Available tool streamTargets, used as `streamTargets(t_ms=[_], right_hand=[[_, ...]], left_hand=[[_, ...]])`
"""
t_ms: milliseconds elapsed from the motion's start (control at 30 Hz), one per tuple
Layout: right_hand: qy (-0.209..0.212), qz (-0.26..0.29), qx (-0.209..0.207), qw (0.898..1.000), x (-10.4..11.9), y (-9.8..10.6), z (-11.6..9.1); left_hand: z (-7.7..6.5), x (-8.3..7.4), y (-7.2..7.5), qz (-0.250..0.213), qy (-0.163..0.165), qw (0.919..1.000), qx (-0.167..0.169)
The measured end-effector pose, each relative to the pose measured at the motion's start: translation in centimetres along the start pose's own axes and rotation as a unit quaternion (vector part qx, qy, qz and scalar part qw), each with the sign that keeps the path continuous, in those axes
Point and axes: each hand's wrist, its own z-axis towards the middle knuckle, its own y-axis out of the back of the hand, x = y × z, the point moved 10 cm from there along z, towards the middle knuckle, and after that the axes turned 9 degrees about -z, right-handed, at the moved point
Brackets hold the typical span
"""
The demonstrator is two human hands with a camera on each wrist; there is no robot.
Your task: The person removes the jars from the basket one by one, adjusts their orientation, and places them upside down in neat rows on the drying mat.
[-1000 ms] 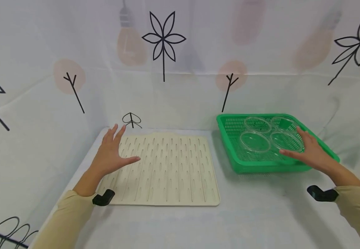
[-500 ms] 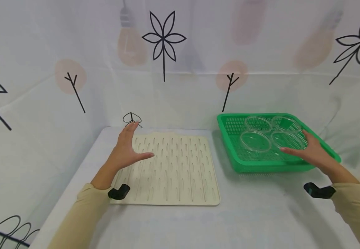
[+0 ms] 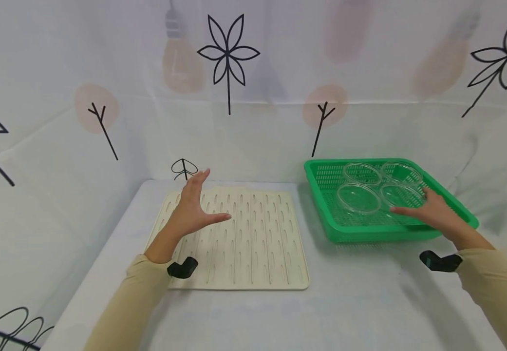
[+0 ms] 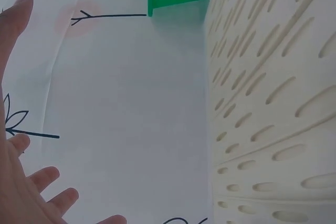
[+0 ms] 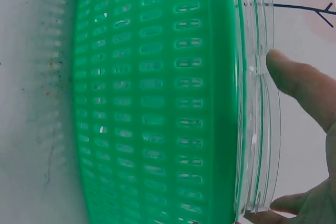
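Several clear round petri dishes (image 3: pixel 359 198) sit in a green plastic basket (image 3: pixel 336 234) at the right. My right hand (image 3: pixel 439 213) hovers at the front-right petri dish (image 3: pixel 402 195), thumb on its near side and fingers by its right edge. In the right wrist view, the thumb (image 5: pixel 294 74) lies close to the clear stacked rims (image 5: pixel 257 129); whether it touches is unclear. My left hand (image 3: pixel 187 212), thumb and fingers spread and holding nothing, is over the left part of a cream board (image 3: pixel 253 243) with rows of slots.
A white cloth with line drawings hangs behind and at the left of the white table (image 3: pixel 306 321). Black wrist cameras (image 3: pixel 183 268) are strapped to both wrists. The basket's raised rim stands below the right hand.
My left hand has moved right, farther over the cream board, fingers still spread. My right hand has shifted slightly left at the front-right petri dish. Board and basket stay put.
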Motion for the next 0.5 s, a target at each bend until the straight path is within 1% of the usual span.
streamTargets(t_ms=[200, 367, 500], right_hand=[[-0.022, 0.000, 0.004, 1.000, -0.9, -0.1, 0.7], [-0.023, 0.005, 0.015, 1.000, -1.2, -0.3, 1.1], [-0.017, 0.038, 0.016, 0.999, -1.1, -0.4, 1.1]], left_hand=[[0.4, -0.6, -0.8, -0.006, -0.009, 0.9999, 0.003], [0.8, -1.1, -1.6, -0.021, -0.019, 0.9996, 0.007], [1.1, -1.7, -2.2, -0.035, -0.024, 0.9991, 0.011]])
